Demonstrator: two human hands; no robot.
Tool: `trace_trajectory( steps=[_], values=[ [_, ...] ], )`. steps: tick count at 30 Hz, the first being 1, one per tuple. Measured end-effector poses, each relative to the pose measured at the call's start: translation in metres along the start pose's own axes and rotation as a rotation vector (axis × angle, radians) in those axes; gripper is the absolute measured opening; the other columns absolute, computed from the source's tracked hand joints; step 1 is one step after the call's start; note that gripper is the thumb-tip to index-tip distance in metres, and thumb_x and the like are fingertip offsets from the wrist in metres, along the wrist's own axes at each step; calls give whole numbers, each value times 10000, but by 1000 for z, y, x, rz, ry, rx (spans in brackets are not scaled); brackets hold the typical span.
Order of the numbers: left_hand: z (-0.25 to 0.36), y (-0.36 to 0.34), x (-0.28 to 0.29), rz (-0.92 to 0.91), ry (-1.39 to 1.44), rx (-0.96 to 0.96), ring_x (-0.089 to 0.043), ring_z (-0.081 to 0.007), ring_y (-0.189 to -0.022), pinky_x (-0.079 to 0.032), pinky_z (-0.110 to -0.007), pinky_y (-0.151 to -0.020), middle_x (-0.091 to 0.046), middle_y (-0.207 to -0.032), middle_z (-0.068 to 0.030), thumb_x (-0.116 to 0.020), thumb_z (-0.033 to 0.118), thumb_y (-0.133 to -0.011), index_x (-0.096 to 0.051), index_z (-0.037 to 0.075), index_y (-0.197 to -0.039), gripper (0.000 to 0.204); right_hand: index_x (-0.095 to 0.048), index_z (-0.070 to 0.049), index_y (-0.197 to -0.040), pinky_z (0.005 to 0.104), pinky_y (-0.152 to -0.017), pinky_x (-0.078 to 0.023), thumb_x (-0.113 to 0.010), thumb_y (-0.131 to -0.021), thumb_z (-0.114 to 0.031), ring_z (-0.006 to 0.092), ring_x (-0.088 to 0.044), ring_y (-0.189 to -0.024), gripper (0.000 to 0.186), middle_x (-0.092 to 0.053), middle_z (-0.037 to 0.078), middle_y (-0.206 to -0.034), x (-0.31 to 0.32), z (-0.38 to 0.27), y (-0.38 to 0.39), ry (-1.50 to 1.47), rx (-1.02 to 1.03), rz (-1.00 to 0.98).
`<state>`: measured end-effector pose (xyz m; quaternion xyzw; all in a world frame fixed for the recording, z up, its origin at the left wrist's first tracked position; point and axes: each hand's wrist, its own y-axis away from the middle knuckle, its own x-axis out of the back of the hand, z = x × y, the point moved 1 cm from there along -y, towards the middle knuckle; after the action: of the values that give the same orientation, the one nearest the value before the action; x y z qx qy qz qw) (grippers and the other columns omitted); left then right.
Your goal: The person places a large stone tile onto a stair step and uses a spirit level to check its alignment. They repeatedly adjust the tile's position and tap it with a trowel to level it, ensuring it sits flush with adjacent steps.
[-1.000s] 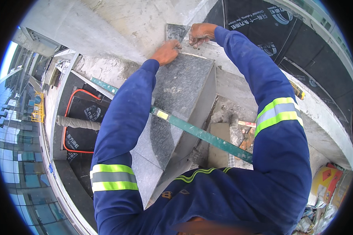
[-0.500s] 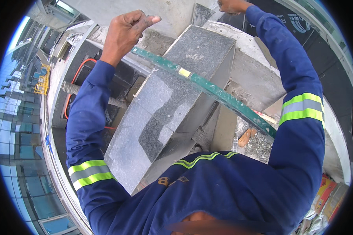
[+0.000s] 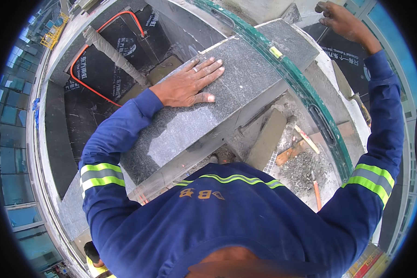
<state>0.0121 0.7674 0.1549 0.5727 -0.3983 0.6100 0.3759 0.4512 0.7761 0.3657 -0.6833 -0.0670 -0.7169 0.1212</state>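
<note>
My left hand [image 3: 193, 83], a ring on one finger, lies flat on a grey speckled stone slab [image 3: 238, 76] with its fingers spread. The slab's surface is part dark and part pale, with a light patch just below the hand. A long green spirit level [image 3: 289, 72] with a yellow vial crosses the slab's far part and runs down toward my right sleeve. At the upper right my right hand [image 3: 342, 23] is raised, apart from the level, with its fingers bent in toward the thumb. Whatever it may hold is too small to tell.
Left of the slab is a recess lined with black sheeting [image 3: 85, 111], with an orange cable [image 3: 82, 82] and a wrapped pipe [image 3: 116, 56]. Rubble [image 3: 306, 169], a wood piece [image 3: 285, 156] and an orange-handled tool [image 3: 317, 194] lie to the right. A person [image 3: 97, 264] shows at lower left.
My left hand has come down from a raised, closed pose to lie flat on the slab. My right hand is still raised. The view has shifted, showing more of the recess and the rubble.
</note>
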Motion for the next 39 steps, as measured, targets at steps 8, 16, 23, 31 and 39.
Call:
trace_trajectory(
  steps=[8,16,23,31,39],
  values=[
    [41,-1,-16,28,8,-172,-159,-317,-1584,-140,-584,-1287,-208,-1704,-136,-198,810,-957,-202,108,-1647,985,-594,25,-1297,414,-931,-533,-642,-1013,-187,330,-655,-1038,357,-611,191,-1187,-15,-39,54,54,196,45],
    [59,-21,-20,26,11,-261,-158,-337,-1582,-152,-574,-1284,-204,-1699,-163,-216,770,-979,-200,69,-1638,962,-619,35,-1203,446,-903,-516,-641,-999,-174,382,-634,-1026,293,-609,193,-1140,-1,-114,109,144,196,91],
    [16,34,-5,-23,29,-59,-163,-343,-1581,-165,-542,-1285,-202,-1697,-184,-285,737,-999,-214,49,-1633,938,-643,30,-1135,469,-819,-494,-653,-977,-167,382,-634,-943,252,-611,184,-1010,-7,-154,175,-26,6,-27],
    [-54,12,-14,111,436,264,-373,-392,-1491,-312,-442,-1230,-362,-1613,-263,-537,513,-1044,-391,-29,-1547,754,-656,42,-1037,481,-794,-497,-666,-953,-162,414,-625,-878,221,-632,218,-937,-13,-144,136,-3,69,-2],
    [-44,8,-12,209,493,404,-504,-394,-1384,-399,-444,-1159,-523,-1481,-254,-598,438,-1025,-492,-50,-1475,672,-704,59,-1175,442,-840,-552,-600,-1024,-343,343,-712,-889,441,-746,207,-993,-89,-201,-97,-337,274,34]
  ],
)
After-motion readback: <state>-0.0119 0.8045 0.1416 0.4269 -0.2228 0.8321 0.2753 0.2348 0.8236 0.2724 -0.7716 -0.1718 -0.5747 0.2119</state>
